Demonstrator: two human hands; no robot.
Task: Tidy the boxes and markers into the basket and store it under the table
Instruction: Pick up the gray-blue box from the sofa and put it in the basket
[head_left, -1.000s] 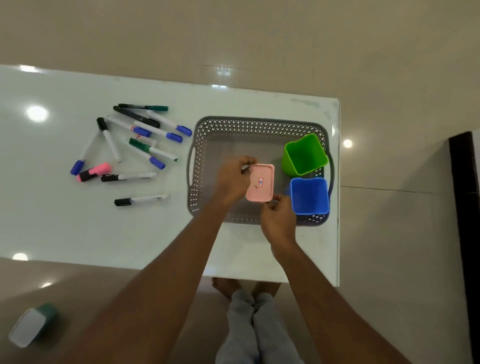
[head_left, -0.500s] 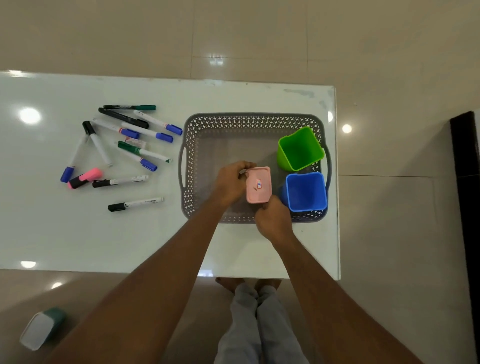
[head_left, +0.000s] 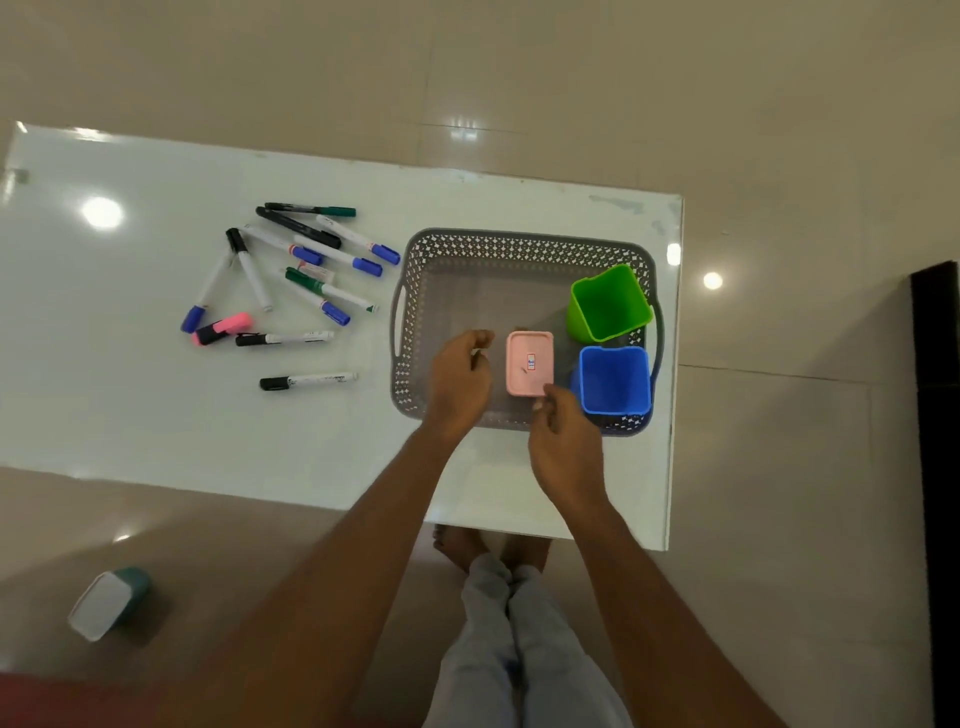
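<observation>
A grey perforated basket (head_left: 519, 240) stands at the right end of the white table (head_left: 156, 415). Inside it are an open green box (head_left: 608, 306), an open blue box (head_left: 615, 379) and a pink box (head_left: 529, 364) lying bottom up with a small sticker on it. My left hand (head_left: 460, 384) hovers just left of the pink box, fingers loosely curled, holding nothing. My right hand (head_left: 563, 436) is at the pink box's near right corner, and its fingertips just touch that corner. Several markers (head_left: 311, 260) lie scattered on the table to the left of the basket.
The table's right edge runs close beside the basket. A teal and white container (head_left: 106, 603) lies on the tiled floor at lower left. A dark piece of furniture (head_left: 940, 467) stands at the far right. My legs and feet show below the table's near edge.
Both hands held the pink box above the basket floor; now it rests in the basket beside the blue box. My left hand has let go and moved left, and my right hand's grip has loosened.
</observation>
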